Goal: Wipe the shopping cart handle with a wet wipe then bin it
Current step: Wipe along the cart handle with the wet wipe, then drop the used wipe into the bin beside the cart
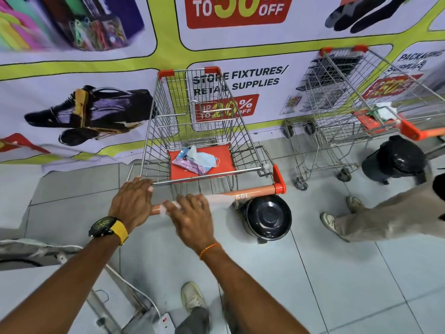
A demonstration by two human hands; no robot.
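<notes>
Right hand (190, 210) at centre, blurred, pressing a wipe (212, 198) on the orange handle (252, 190), fingers curled over it. Left hand (133, 201) at 9 o'clock of it grips the cart (192, 121) rim. Wipe pack (195, 161) on the seat at 12; bin (267, 216) at 3 o'clock, under the handle's end.

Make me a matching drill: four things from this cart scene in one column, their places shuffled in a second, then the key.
1. wipe pack
2. left hand
3. right hand
4. bin

A. on the floor under the handle's right end
B. on the red seat flap in the cart
C. on the cart's wire rim
D. on the handle, wiping

Pairs: 1-B, 2-C, 3-D, 4-A
</notes>
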